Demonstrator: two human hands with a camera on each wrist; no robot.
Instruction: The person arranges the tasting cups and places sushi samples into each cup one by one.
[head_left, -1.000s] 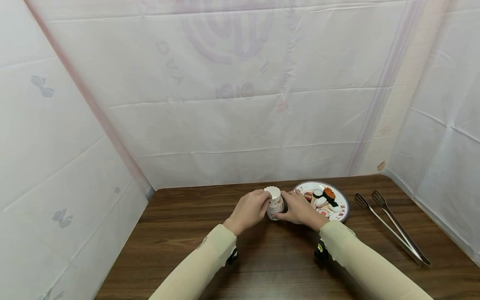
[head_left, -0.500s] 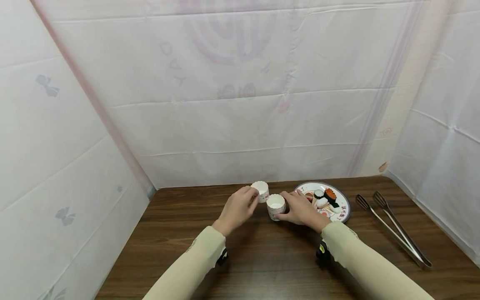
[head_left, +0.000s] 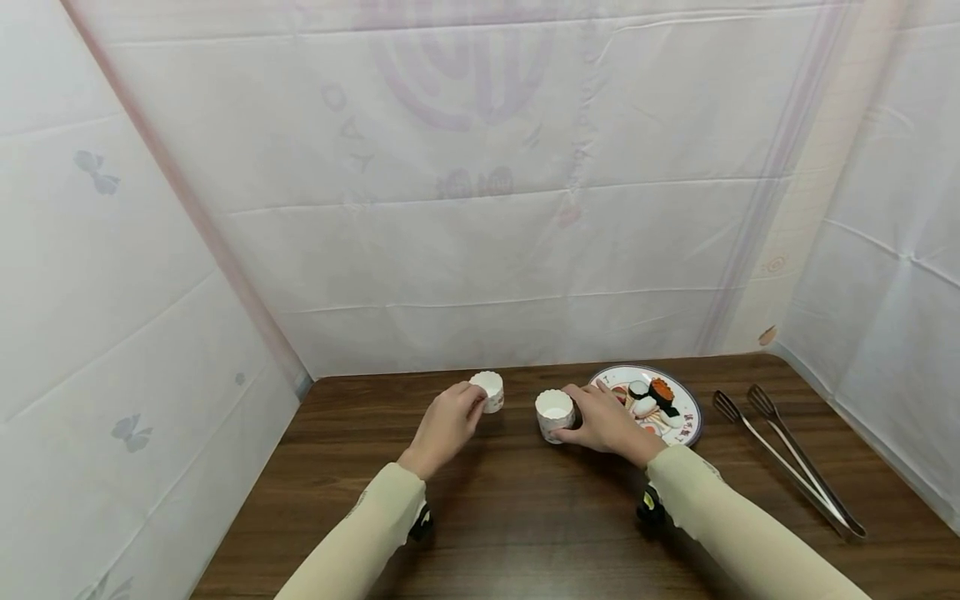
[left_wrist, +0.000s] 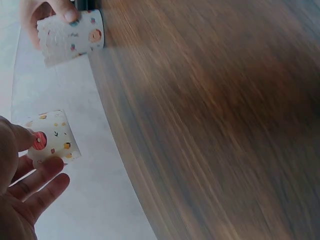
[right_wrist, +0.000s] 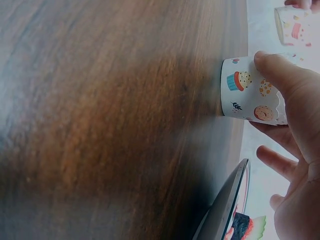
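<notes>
Two white paper baking cups with printed pastries are in the hands. My left hand (head_left: 446,423) pinches one paper cup (head_left: 491,393) by its rim, thumb on one side and fingers on the other; in the left wrist view this left cup (left_wrist: 55,137) appears raised off the table. My right hand (head_left: 606,423) holds the other paper cup (head_left: 553,421) from its right side. In the right wrist view, the base of this right cup (right_wrist: 245,92) meets the table, and the thumb presses its wall. The two cups stand apart.
Right behind my right hand lies a round plate (head_left: 690,396) with several sushi-like pieces. Metal tongs (head_left: 798,467) rest farther right on the wooden table (head_left: 540,533). White sheeting (head_left: 465,250) rises along the table's back and sides.
One cup came up out of the other in my left hand, then moved left with it. My right hand stays in nearly the same place, holding the other cup.
</notes>
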